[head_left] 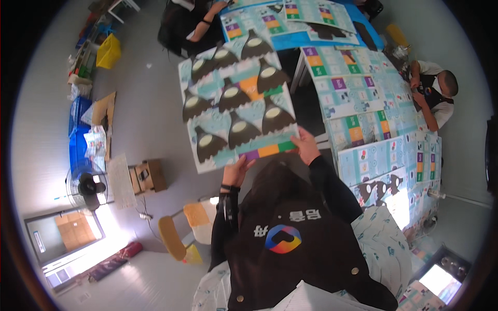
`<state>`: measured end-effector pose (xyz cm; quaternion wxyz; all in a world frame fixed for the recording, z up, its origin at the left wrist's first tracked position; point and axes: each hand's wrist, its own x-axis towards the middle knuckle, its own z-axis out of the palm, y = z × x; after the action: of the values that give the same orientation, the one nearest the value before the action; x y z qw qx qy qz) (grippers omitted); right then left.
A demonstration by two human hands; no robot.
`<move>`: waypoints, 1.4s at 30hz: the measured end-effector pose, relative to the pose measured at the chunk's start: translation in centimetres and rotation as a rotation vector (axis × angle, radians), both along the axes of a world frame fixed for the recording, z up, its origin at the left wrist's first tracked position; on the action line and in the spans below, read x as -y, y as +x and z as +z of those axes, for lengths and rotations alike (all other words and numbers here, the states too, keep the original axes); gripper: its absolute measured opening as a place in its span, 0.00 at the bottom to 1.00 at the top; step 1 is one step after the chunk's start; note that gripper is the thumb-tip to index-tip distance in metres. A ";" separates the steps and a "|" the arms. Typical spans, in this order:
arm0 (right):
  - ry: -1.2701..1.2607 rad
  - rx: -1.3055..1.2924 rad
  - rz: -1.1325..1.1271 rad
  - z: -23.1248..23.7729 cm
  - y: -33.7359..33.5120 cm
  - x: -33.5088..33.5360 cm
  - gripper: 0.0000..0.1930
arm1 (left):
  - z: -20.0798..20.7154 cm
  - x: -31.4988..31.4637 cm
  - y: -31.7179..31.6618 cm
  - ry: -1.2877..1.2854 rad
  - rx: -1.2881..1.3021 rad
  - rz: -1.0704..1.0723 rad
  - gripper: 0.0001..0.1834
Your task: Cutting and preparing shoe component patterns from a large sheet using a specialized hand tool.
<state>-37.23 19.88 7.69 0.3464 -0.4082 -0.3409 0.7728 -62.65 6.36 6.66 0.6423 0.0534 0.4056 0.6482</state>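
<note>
Out in front of me is a large printed sheet (252, 89) in light blue and white, with purple, orange and green blocks. Several black bottle-shaped pieces (240, 127) with pale round centres and jagged lower edges show in rows across it; whether they are loose or printed I cannot tell. My left hand (237, 171) grips the sheet's near edge, thumb on top. Further right along that edge, my right hand (307, 147) pinches near the corner. The fingers beneath the sheet are hidden.
Overlapping printed sheets (357, 129) cover the table at right, beside a blue-topped table (295, 41). One person (440, 103) works at the right side, another (181, 26) at the far end. Leftward are a fan (89, 185), yellow basket (108, 51), cardboard box (151, 175) and chair (171, 238).
</note>
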 end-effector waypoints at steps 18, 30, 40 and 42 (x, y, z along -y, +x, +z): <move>0.027 -0.069 0.275 -0.6 -9.8 -0.2 0.25 | -1.7 6.5 -6.4 -0.121 -0.117 0.225 0.11; 0.011 -0.055 0.273 -1.5 -12.4 1.0 0.25 | -2.2 7.4 -9.0 -0.127 -0.093 0.270 0.13; -0.122 -0.113 -0.086 -6.6 -7.2 -2.5 0.22 | -2.2 -0.4 -8.1 -0.085 -0.179 -0.211 0.23; -0.198 -0.171 -0.197 -8.3 -6.7 -3.4 0.21 | -3.5 1.0 -9.1 -0.234 -0.235 -0.246 0.27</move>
<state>-43.90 23.27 -0.56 0.4064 -0.4045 -0.1907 0.7968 -71.74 5.35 3.15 0.6669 0.1028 0.5405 0.5026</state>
